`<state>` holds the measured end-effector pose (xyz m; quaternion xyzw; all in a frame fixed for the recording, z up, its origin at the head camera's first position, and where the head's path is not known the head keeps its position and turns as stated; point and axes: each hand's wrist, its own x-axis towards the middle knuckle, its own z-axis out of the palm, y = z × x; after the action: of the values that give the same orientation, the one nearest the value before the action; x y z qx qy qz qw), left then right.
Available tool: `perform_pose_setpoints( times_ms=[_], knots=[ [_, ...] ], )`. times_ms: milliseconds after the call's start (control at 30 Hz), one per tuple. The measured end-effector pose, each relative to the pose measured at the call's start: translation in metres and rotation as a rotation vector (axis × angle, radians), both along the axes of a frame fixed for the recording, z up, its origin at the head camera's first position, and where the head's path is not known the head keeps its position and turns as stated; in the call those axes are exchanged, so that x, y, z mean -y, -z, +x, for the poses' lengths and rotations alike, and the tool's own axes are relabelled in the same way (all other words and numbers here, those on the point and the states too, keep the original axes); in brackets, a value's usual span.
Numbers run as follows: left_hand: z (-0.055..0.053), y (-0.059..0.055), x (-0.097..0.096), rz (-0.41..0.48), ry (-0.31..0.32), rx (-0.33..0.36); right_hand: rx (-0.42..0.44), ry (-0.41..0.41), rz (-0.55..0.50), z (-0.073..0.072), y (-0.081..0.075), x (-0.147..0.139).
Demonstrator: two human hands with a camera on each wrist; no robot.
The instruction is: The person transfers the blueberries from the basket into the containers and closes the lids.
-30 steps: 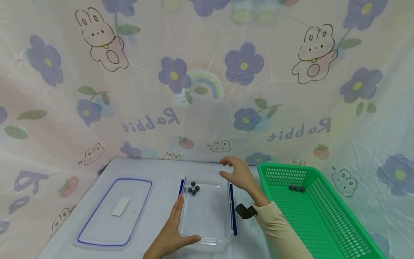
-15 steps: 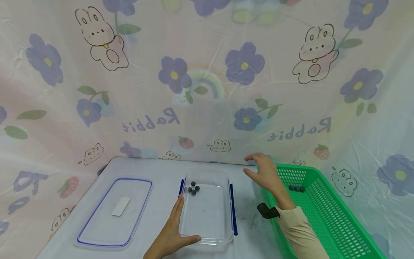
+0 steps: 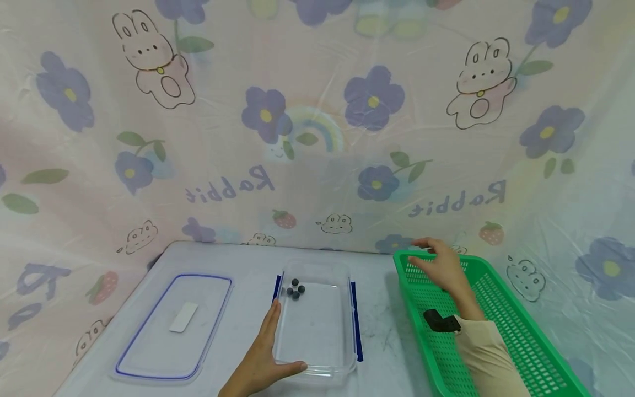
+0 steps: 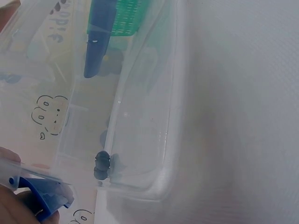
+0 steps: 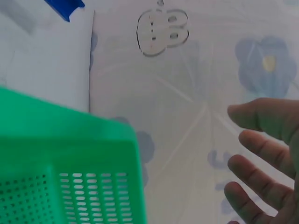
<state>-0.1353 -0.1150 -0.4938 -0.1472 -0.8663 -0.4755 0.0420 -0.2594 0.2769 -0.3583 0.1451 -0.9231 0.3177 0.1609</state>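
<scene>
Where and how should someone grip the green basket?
Probably by both long side rims of the green basket, coming from left and right: it stands with its open top up, and those raised rims run its length.

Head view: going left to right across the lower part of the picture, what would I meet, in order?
Blue-edged clear lid, left hand, clear container, green basket.

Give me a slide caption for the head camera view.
Left hand against a clear box containing small dark balls, right hand at a green basket.
</scene>
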Motion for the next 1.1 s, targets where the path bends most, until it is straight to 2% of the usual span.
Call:
perform_pose_setpoints(
  times_ms=[100,267,467,667,967,1033,1067,1100],
  knots=[
    [-0.001,0.000,0.001,-0.002,-0.005,0.014,0.015,0.026,-0.025,-0.001,0.003,-0.008],
    [-0.002,0.000,0.001,0.001,-0.007,0.029,0.062,0.076,-0.126,-0.004,0.011,-0.022],
    [-0.002,0.002,0.000,0.006,-0.001,0.027,0.123,0.141,-0.225,-0.011,0.026,-0.040],
    [-0.002,0.002,0.000,0.018,0.002,0.022,0.136,0.244,-0.351,-0.017,0.041,-0.054],
    [-0.001,0.000,0.000,0.004,-0.001,0.038,0.126,0.390,-0.544,-0.031,0.077,-0.069],
    [-0.001,0.000,0.000,0.004,-0.004,0.038,0.139,0.439,-0.559,-0.032,0.082,-0.069],
    [-0.001,-0.001,0.000,0.003,-0.006,0.039,0.139,0.463,-0.563,-0.039,0.092,-0.076],
    [-0.001,-0.001,0.000,0.002,-0.008,0.040,0.145,0.486,-0.551,-0.040,0.095,-0.076]
  ],
)
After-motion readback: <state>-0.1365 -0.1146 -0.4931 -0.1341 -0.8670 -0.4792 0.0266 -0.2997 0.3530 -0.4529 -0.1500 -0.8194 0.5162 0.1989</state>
